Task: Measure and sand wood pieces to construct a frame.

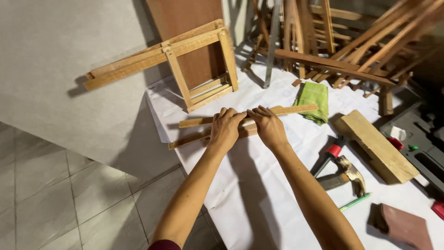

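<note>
White-covered table (259, 185), wooden strips gripped.
Both the left hand (226, 127) and the right hand (268, 126) are closed over stacked wooden strips (296, 109); a grey tool case (423, 148) lies open nearby.

A green cloth (312, 100), hammer (344, 173), thick plank (378, 146) and green pencil (354, 202) lie on white sheeting (259, 194).

Two wooden strips (249, 118) lying side by side on the table (259, 194), left hand (225, 127) and right hand (267, 126) pressed on them, folded cloth (313, 101) behind right, hammer (344, 171) and thick wooden block (379, 146) to the right, wooden frame (185, 60) behind left, perhaps leaning on a board (185, 18).
</note>
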